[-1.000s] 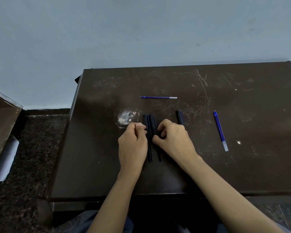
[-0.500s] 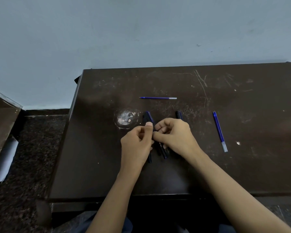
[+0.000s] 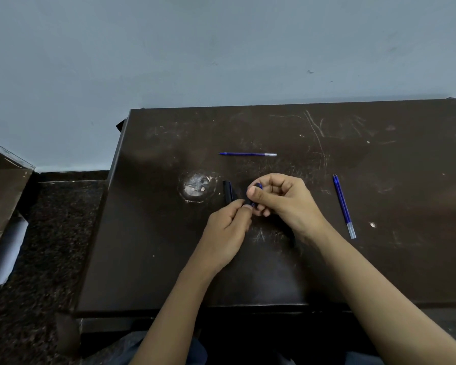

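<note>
The dark table (image 3: 379, 259) carries a round worn patch (image 3: 196, 187), and everything in play lies to the right of that patch. The right hand (image 3: 282, 201), well to the right of the patch, is curled round a pen (image 3: 259, 186), whose blue end pokes out above the thumb. The left hand (image 3: 227, 230), right of the patch and nearer the person, pinches the pen's lower end between thumb and fingers, so both hands grip the one pen and hold it clear of the table.

One blue refill (image 3: 248, 154) lies crosswise beyond the patch and to its right. A second refill (image 3: 343, 204) lies far to the right of the patch, pointing away from the person. A black pen (image 3: 228, 192) rests just beside the patch on its right.

The work looks early to midway. One pen is being twisted or pulled at its joint, and I cannot tell whether it is opening or closing. Two refills lie loose, so at least those and the black pen seem left to handle.
</note>
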The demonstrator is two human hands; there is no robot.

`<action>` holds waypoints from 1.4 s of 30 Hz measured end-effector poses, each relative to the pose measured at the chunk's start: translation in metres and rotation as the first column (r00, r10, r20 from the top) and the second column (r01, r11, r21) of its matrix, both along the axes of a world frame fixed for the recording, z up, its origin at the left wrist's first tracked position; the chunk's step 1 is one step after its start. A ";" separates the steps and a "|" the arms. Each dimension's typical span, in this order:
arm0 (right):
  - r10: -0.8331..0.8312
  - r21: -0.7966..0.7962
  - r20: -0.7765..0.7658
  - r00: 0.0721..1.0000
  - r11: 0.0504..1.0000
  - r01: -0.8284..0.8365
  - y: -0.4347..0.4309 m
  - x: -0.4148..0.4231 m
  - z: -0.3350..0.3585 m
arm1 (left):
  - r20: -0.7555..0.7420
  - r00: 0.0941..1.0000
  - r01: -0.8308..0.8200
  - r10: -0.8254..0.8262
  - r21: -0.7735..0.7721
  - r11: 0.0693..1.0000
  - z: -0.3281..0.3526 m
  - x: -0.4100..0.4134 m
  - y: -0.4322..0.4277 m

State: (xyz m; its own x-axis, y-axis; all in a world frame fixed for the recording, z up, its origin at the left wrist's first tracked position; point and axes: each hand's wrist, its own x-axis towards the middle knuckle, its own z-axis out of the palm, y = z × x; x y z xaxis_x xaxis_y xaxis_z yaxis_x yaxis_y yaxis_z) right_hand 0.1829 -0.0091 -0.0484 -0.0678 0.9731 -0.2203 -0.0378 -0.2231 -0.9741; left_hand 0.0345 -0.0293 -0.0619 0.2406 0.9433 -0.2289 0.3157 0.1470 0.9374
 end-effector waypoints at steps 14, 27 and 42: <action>0.050 0.045 0.012 0.999 0.998 -0.050 0.000 0.003 0.006 | -0.012 0.997 0.079 -0.078 0.083 0.993 0.001 -0.004 0.000; -0.085 0.071 0.128 0.988 0.995 0.076 0.002 0.006 -0.001 | -0.120 0.987 -0.100 0.107 0.062 0.993 0.000 -0.001 0.000; 0.210 0.044 0.811 0.546 0.909 -0.414 -0.002 0.013 -0.010 | -0.042 0.937 -0.347 0.348 0.033 0.937 -0.011 -0.006 0.007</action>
